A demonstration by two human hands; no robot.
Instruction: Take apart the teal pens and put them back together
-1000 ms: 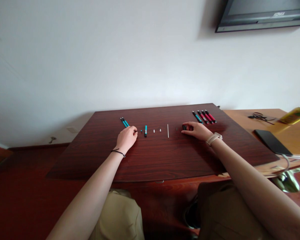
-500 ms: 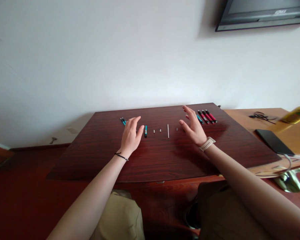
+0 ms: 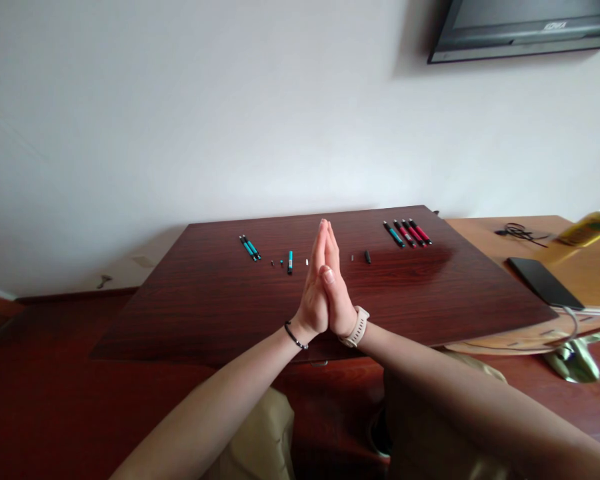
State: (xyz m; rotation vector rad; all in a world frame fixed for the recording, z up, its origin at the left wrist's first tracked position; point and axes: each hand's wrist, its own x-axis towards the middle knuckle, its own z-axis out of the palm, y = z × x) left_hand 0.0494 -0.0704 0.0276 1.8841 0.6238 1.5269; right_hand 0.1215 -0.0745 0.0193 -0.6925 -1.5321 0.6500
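Note:
Palm to palm, my left hand (image 3: 312,297) and my right hand (image 3: 337,287) are pressed together above the table, fingers straight and pointing away from me. No object shows between them. Just left of the hands lie a small white piece (image 3: 307,262), a teal pen barrel (image 3: 290,262) and two tiny dark parts (image 3: 281,263). On the right are a tiny grey piece (image 3: 353,258) and a short black pen part (image 3: 367,257). My hands hide the tabletop behind them, including the thin white rod seen earlier.
Two teal pens (image 3: 250,247) lie at the table's left. A teal pen (image 3: 394,234) and several red pens (image 3: 417,231) lie back right. The adjoining wooden desk holds a black phone (image 3: 545,283), a coiled cable (image 3: 522,231) and a yellow can (image 3: 587,228).
Both hands have swung inward from apart to meet palm to palm in the middle. The tiny dark parts and the black pen part are now uncovered; the white rod is hidden.

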